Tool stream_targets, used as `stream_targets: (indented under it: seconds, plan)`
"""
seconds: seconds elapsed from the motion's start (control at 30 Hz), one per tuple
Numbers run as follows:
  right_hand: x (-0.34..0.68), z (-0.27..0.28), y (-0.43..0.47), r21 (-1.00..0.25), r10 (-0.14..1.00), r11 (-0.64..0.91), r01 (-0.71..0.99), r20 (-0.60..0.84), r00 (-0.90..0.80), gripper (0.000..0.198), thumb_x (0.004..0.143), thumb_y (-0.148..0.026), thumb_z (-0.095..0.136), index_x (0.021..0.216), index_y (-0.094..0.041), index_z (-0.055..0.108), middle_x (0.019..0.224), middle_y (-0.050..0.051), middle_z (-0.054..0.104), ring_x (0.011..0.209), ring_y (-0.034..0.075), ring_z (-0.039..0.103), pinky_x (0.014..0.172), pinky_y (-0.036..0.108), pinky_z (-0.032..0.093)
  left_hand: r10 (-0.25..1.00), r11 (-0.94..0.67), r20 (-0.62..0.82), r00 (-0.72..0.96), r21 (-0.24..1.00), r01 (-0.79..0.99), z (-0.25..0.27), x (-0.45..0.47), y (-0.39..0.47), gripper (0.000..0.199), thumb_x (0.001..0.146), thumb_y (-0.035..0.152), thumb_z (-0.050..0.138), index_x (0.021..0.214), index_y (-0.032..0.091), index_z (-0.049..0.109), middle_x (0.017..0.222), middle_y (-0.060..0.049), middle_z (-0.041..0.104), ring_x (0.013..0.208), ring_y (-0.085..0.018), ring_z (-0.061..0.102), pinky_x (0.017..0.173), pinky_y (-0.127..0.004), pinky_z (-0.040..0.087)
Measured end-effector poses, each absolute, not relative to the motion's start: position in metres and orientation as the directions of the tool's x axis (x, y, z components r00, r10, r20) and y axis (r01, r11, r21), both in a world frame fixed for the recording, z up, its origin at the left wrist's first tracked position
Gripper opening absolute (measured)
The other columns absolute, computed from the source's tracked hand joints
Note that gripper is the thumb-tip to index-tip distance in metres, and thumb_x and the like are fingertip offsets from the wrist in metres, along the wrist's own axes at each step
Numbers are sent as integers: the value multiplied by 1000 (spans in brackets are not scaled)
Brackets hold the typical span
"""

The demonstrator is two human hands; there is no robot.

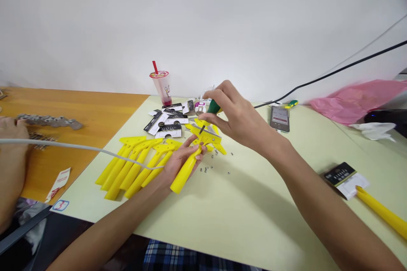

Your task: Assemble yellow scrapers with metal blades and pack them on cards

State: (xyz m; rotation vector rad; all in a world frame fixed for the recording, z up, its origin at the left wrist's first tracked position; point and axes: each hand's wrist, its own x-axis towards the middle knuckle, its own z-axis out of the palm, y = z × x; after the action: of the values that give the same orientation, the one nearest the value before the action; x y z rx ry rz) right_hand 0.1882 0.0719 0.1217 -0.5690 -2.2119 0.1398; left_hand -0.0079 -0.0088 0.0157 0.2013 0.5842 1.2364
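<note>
My left hand is wrapped round a yellow plastic scraper, its wide head turned away from me. My right hand grips the green handle of a screwdriver from above. The screwdriver's dark shaft points down at the scraper head, but I cannot tell whether the tip sits in a screw. Small screws lie scattered on the pale table just right of the scraper. Several yellow handles lie in a row beside my left hand. More yellow pieces are partly hidden behind the held head.
Black-and-white cards and a drink cup with a red straw stand behind. A phone, a carded yellow-handled tool and a pink bag lie right. A white cable crosses at left, near another person's arm.
</note>
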Motion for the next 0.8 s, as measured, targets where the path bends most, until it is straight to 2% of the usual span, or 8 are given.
stream_targets:
  seconds: [0.1, 0.17, 0.27, 0.37, 0.57, 0.7, 0.8]
  plan:
    - [187, 126, 64, -307, 400, 916, 259, 645, -651, 38, 117, -35, 46, 154, -30, 53, 144, 15, 58, 116, 26, 72, 102, 48, 63, 924, 330, -341, 173, 482, -812, 15, -7, -7, 52, 84, -3, 76, 128, 20, 61, 117, -13, 69, 94, -16, 74, 65, -16, 53]
    - [188, 127, 64, -320, 374, 924, 211, 630, -681, 41, 115, -30, 47, 156, -31, 51, 145, 14, 60, 120, 27, 71, 104, 48, 62, 924, 329, -345, 167, 491, -806, 15, -6, -6, 52, 84, -3, 77, 128, 19, 61, 117, -13, 70, 95, -16, 74, 65, -16, 53]
    - [189, 126, 69, -295, 357, 932, 213, 635, -685, 28, 113, -34, 56, 141, -31, 60, 130, 11, 68, 111, 28, 71, 98, 46, 63, 923, 329, -344, 171, 480, -813, 16, -6, -7, 52, 83, -3, 78, 127, 19, 61, 114, -12, 70, 95, -16, 75, 65, -16, 53]
    - [190, 125, 71, -261, 368, 930, 260, 637, -678, 18, 112, -39, 61, 125, -28, 65, 119, 10, 69, 104, 28, 70, 92, 43, 62, 922, 332, -345, 175, 474, -815, 17, -5, -8, 51, 83, -3, 77, 126, 19, 61, 114, -12, 70, 94, -16, 74, 64, -16, 53]
    - [191, 128, 63, -330, 356, 926, 182, 608, -709, 26, 111, -28, 56, 137, -30, 60, 136, 12, 67, 114, 27, 69, 97, 45, 62, 935, 295, -328, 136, 503, -812, 16, -7, -6, 57, 82, -4, 75, 130, 20, 59, 111, -10, 71, 91, -14, 75, 62, -14, 52]
    - [189, 126, 62, -327, 398, 915, 237, 625, -672, 16, 112, -37, 60, 126, -29, 61, 118, 8, 73, 101, 26, 72, 89, 41, 60, 934, 299, -329, 137, 513, -805, 14, -8, -6, 63, 82, -3, 77, 136, 22, 59, 111, -8, 70, 92, -14, 74, 63, -15, 52]
    - [188, 126, 61, -347, 424, 903, 255, 611, -669, 20, 112, -40, 61, 129, -29, 59, 121, 9, 73, 97, 25, 71, 86, 40, 60, 930, 315, -333, 156, 504, -804, 13, -7, -7, 64, 82, -3, 78, 137, 23, 58, 112, -9, 69, 93, -15, 74, 63, -16, 52]
